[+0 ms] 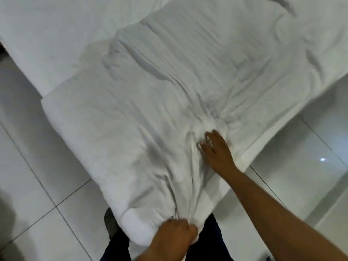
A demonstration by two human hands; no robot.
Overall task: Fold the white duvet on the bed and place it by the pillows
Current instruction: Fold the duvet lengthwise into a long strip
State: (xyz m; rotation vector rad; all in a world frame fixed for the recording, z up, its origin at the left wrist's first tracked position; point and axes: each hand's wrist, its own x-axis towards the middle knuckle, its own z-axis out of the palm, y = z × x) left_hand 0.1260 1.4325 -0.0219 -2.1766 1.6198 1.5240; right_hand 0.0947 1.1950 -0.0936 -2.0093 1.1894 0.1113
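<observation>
Careful: your left hand [174, 235] fingers are clenched on the soft white duvet [169, 91], spread beyond them over the bed; your right hand [216, 149] presses splayed, gripping nothing. Tug unevenly and it bunches.

Bedroom, hotel-like or a plain home one. Evidence: a bed with an all-white mattress sheet [43, 40] ran across the frame, and a puffy white fabric duvet [169, 87] was spread over it, its corner hanging off the bed's end. The floor was large glossy white tiles [301, 166] with thin dark grout lines, reflecting a light. No other furniture was in view.
</observation>
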